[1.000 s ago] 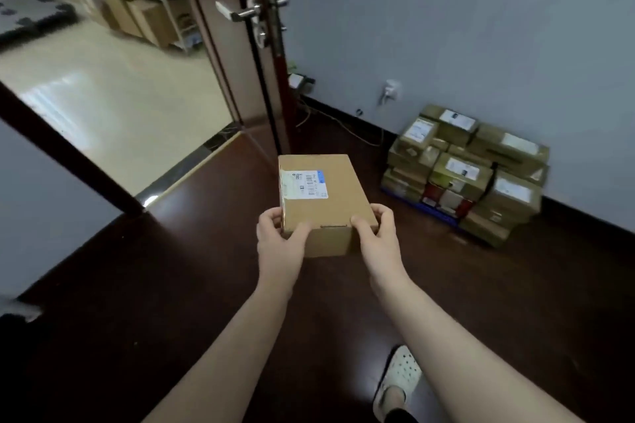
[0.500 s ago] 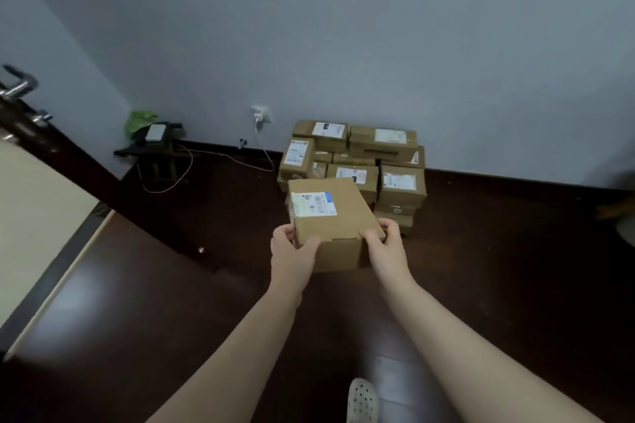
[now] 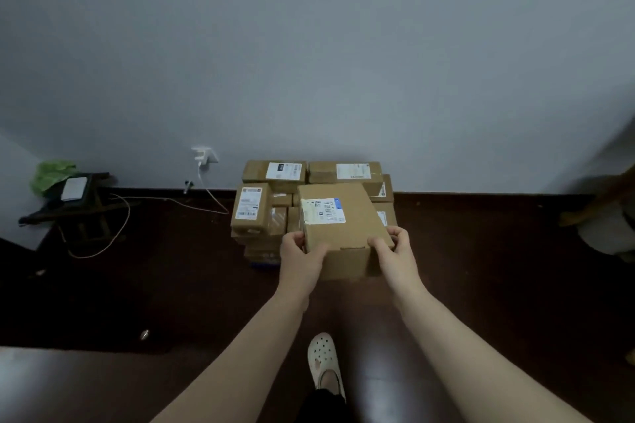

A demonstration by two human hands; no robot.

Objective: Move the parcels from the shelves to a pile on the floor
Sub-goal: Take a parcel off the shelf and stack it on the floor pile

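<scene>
Head view, hands: left hand (image 3: 298, 259) and right hand (image 3: 395, 256) clamp the near corners of one parcel (image 3: 340, 227), thumbs curled over the top edge, fingers tucked beneath.

Grip reason: a hand on each side keeps the box level, its label (image 3: 323, 211) facing up, and looks like a set-up for a straight drop onto the stack.

Parcel position: carried in the air in front of the pile (image 3: 275, 203), overlapping its right half from this angle; whether it touches the boxes behind, I cannot tell.

Pile: brown labelled boxes stacked on the floor (image 3: 498, 268), hard against the bottom edge of the wall (image 3: 309, 45).

Step in hand: the approach, by my read; the set-down is not yet done.

Feet: one white clog (image 3: 323, 362) planted on the floor behind the parcel, toe pointing at the stack.

Left of the pile: a wall plug (image 3: 205, 155) with a cable (image 3: 120, 216) trailing along the floor to a dark stool (image 3: 79, 209), well apart from the boxes.

Change from half a second ago: the pile looms closer and sits dead centre, the door handle has slid out of sight, and the grip is just the same.
</scene>
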